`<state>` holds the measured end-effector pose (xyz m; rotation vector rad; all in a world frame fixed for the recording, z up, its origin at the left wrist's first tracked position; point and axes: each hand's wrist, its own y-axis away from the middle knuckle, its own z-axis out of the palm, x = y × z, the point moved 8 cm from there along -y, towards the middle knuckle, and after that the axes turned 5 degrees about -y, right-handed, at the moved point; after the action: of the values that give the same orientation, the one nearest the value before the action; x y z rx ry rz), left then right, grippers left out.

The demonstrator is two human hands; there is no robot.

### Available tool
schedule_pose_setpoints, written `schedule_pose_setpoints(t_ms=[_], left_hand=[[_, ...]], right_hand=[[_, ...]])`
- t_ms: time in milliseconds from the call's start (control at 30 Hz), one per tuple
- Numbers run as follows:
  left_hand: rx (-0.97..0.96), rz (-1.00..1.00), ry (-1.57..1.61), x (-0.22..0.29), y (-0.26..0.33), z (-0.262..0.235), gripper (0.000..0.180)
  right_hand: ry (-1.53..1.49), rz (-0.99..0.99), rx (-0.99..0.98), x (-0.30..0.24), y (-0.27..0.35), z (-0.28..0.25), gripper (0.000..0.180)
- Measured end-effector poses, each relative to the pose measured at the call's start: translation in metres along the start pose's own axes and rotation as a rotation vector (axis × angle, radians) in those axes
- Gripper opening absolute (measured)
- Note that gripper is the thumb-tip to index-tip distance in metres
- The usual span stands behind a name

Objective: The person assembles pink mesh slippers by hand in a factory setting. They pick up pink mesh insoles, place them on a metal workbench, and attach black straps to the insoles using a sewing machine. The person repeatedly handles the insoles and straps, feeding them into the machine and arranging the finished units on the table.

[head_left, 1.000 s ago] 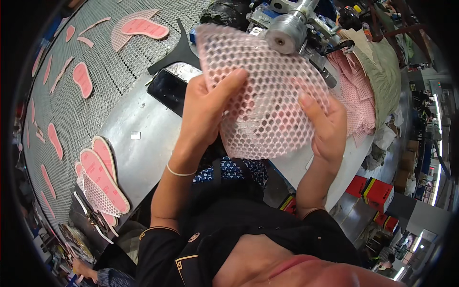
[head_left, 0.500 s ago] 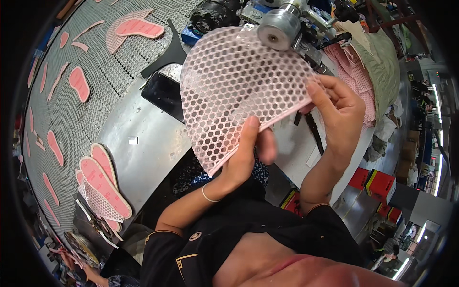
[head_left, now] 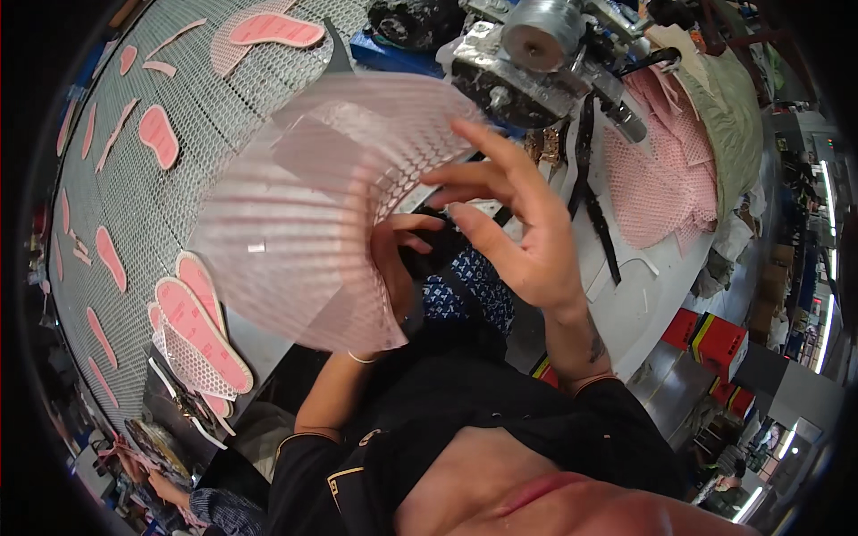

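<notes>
A half-round piece of pale pink honeycomb mesh fabric [head_left: 268,201] hangs in front of me, smeared by motion and curving to the left. My left hand [head_left: 391,268] grips its inner edge, with part of the hand behind the fabric. Close to that same edge, my right hand [head_left: 527,228] has its fingers spread and holds nothing that I can see. Just beyond the right hand stands a machine with a shiny metal roller [head_left: 541,40]. The fabric covers most of the metal tabletop beneath it.
Pink insoles [head_left: 201,335] lie stacked at the left, and more pink pieces [head_left: 159,136] are spread over a grey mesh belt [head_left: 206,103]. At the right are a heap of pink mesh fabric [head_left: 657,179], a black strap [head_left: 601,228] and red boxes [head_left: 710,339]. Another person's hands [head_left: 161,487] show lower left.
The mesh fabric has swung left and away from the roller, carried by my left hand. My right hand has come off its edge and moved left with fingers spread. The phone is now covered.
</notes>
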<state>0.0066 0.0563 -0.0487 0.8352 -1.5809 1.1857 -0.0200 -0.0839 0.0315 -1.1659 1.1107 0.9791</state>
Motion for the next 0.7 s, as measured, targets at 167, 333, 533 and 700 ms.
schedule_pose_setpoints(t_ms=[167,333,533,700], left_hand=[[0.105,0.419,-0.552,0.033,0.005,-0.026,0.041],[0.111,0.361,-0.557,0.025,0.016,-0.039,0.038],[0.123,0.360,-0.541,0.026,0.019,-0.043,0.038],[0.126,0.261,-0.607,0.030,0.020,-0.050,0.042]], right_hand=[[0.049,-0.018,-0.065,0.050,0.021,-0.001,0.050],[-0.095,0.051,-0.083,0.060,0.022,0.011,0.052],[-0.114,-0.031,-0.106,0.069,0.028,0.023,0.058],[-0.183,-0.042,-0.089,0.084,0.022,0.042,0.060]])
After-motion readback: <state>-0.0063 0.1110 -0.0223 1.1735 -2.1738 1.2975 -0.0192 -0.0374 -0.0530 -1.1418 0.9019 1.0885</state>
